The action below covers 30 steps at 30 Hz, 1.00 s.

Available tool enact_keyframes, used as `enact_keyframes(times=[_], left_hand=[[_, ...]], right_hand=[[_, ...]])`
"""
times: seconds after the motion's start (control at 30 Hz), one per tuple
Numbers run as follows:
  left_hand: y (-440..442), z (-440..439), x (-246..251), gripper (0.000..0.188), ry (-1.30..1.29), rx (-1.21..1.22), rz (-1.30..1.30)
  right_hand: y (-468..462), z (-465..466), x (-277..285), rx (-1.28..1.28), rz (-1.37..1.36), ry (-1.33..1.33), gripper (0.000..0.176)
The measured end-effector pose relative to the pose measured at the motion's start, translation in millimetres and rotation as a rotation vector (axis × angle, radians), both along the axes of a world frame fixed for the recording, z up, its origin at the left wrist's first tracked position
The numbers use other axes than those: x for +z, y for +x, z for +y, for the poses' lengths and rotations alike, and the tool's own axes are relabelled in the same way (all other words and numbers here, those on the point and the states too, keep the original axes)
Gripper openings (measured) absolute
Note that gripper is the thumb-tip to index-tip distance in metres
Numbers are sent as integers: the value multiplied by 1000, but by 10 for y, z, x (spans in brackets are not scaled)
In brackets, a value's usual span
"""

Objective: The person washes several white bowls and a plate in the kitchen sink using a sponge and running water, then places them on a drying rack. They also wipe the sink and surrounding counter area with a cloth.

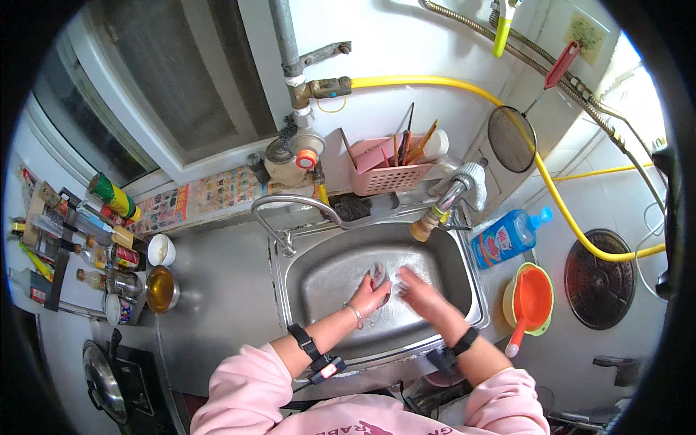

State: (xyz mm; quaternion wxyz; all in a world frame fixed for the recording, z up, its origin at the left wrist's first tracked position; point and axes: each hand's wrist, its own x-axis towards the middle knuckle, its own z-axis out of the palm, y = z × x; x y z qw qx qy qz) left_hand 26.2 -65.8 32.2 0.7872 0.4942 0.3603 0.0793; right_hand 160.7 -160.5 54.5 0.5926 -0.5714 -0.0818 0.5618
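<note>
Over the stainless steel sink [321, 299], my left hand [368, 296] is closed around a small, shiny, greyish object [379, 273]. The fingers partly cover it, so I cannot tell what it is. My right hand [418, 293] is just to the right, blurred, with its fingers apart and no held thing visible. Wet streaks and splashes show on the sink floor below both hands. At the back right, a tap [448, 198] with a brownish nozzle [421, 227] points into the sink. A curved steel spout [296, 198] rises at the sink's back left corner.
Right of the sink stand a blue detergent bottle [500, 242] and an orange ladle [530, 299] in a light green bowl [508, 302]. Behind it are a pink utensil basket [389, 179] and dark scouring wool [353, 207]. A bowl of yellow liquid [161, 289] sits left.
</note>
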Motion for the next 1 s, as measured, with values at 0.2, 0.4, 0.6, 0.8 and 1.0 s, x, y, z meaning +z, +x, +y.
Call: enact_keyframes(times=[0.2, 0.4, 0.6, 0.8, 1.0], left_hand=[[-376, 259, 442, 59, 763, -601, 200], [-517, 403, 675, 69, 1737, -639, -218], [-375, 393, 516, 79, 1601, -872, 72], [-397, 376, 280, 49, 1124, -965, 42], [-498, 441, 134, 35, 102, -843, 333]], right_hand=[[-346, -38, 384, 101, 270, 51, 30], [-434, -31, 632, 509, 207, 16, 20], [-572, 130, 440, 862, -387, -165, 22], [-860, 74, 0, 680, -1468, -60, 20], [-974, -65, -114, 361, -1617, 155, 22]])
